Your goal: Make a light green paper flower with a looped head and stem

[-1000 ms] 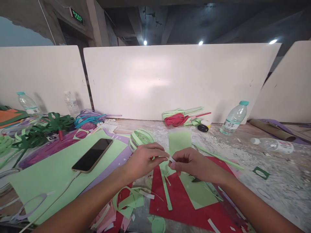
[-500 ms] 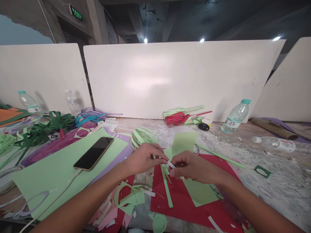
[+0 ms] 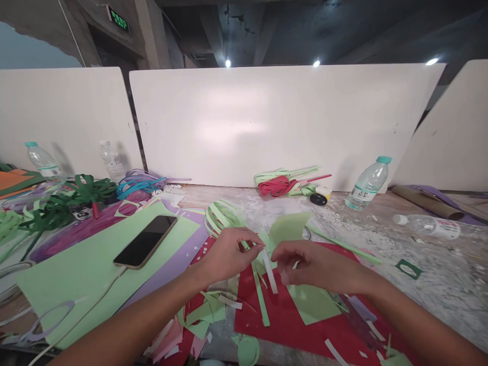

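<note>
Between the thumb and fingers of my left hand [image 3: 238,254] is the top end of a short white strip [image 3: 270,272], which hangs down over the red sheet. My right hand [image 3: 305,262] is just right of the strip, fingers curled but apart, with nothing visible in them. Under and behind my hands lie a folded light green paper [image 3: 288,229], its flap standing up, and a narrow green paper strip [image 3: 261,297]. A green striped paper ball [image 3: 223,216] sits behind my left hand. The red sheet [image 3: 274,325] spreads beneath.
A phone [image 3: 146,241] on a cable rests on a large green sheet [image 3: 76,290] at left. Paper scraps [image 3: 208,310] lie in front. Toward the back are a red paper bundle [image 3: 275,186], a black-capped container [image 3: 318,199] and a water bottle [image 3: 368,184]; another bottle [image 3: 427,226] lies sideways.
My right hand has let go of the white strip and moved slightly right, its fingers opening. The strip now hangs lengthwise from my left hand. The green flap bends more.
</note>
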The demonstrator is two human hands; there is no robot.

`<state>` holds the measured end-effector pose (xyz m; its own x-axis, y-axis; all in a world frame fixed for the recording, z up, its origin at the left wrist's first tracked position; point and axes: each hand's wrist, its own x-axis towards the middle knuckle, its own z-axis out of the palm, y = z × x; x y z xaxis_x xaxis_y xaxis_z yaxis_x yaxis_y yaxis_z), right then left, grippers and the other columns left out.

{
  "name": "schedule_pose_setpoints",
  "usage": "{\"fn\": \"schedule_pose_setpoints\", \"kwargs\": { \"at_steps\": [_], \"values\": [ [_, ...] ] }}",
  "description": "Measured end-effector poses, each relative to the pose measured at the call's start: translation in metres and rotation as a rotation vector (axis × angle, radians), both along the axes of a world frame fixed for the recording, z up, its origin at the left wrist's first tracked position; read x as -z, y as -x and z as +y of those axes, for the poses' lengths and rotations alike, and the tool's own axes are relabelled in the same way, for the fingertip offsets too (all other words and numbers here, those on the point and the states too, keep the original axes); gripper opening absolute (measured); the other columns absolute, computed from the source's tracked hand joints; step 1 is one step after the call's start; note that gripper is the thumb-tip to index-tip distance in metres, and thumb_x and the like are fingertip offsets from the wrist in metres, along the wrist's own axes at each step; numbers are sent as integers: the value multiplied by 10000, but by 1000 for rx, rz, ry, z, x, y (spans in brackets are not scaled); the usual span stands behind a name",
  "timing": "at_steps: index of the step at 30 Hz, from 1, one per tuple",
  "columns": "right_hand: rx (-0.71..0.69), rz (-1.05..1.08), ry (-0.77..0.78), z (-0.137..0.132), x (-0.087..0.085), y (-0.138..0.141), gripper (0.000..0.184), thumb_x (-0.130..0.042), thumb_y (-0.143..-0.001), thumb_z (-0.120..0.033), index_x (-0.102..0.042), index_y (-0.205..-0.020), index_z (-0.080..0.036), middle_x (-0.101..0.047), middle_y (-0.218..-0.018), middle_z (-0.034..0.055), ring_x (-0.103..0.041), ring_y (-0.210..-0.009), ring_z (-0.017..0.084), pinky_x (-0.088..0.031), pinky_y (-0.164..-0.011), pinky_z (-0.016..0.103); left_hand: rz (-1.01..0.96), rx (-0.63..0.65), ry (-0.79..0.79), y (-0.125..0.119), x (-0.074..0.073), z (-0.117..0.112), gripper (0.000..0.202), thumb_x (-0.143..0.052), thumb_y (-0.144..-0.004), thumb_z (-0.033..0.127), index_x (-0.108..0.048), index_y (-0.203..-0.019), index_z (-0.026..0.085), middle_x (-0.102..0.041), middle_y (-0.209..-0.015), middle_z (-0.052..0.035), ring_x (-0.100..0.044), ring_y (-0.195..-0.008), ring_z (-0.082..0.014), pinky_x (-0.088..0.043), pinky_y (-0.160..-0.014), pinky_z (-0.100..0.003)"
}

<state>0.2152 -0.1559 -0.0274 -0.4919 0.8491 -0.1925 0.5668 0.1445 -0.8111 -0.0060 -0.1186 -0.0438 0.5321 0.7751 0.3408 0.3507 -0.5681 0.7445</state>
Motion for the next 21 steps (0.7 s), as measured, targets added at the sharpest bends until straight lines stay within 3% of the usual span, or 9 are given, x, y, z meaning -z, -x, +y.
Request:
{"fn": "schedule_pose_setpoints", "kwargs": {
  "at_steps": [3, 7, 11, 15, 21],
  "values": [
    [92, -314, -205, -6, 3, -36, 355, -662, -684, -341, -612, -1028, -273, -621, -1025, 62, -580, -887, 248, -443, -679, 296, -5, -30, 18, -1, 1, 0, 163, -544, -811, 237, -705, -817, 216, -712, -856, -10, -625, -753, -143, -450, -613, -223],
    [45, -516, -238, -13, 9, -64, 154, -571, -675, -197, -585, -824, -236, -606, -886, 53, -559, -792, 238, -423, -653, 315, -17, -35, 11, -2, -2, -2, 152, -546, -809, 224, -697, -809, 208, -708, -857, -15, -626, -767, -148, -453, -636, -230],
    [34, -551, -285, -17, 16, -66, 51, -525, -770, -273, -535, -789, -227, -584, -875, 59, -538, -800, 241, -418, -655, 330, -17, -28, 11, -3, -5, -6, 150, -544, -810, 224, -693, -807, 207, -707, -869, -17, -625, -774, -152, -449, -630, -234],
    [45, -550, -411, -20, 28, -63, 173, -417, -870, -330, -528, -796, -220, -596, -898, 77, -546, -815, 244, -421, -701, 352, -23, -36, 23, -3, -3, -7, 152, -539, -818, 231, -688, -802, 209, -707, -869, -12, -628, -804, -156, -447, -630, -232],
    [233, -406, -426, -20, 29, -56, 310, -354, -917, -411, -559, -1061, -229, -657, -971, 96, -604, -890, 270, -453, -756, 351, -62, -36, 55, -4, 5, -5, 154, -539, -820, 246, -689, -832, 209, -709, -898, -15, -632, -854, -166, -483, -707, -248]
  ]
}}
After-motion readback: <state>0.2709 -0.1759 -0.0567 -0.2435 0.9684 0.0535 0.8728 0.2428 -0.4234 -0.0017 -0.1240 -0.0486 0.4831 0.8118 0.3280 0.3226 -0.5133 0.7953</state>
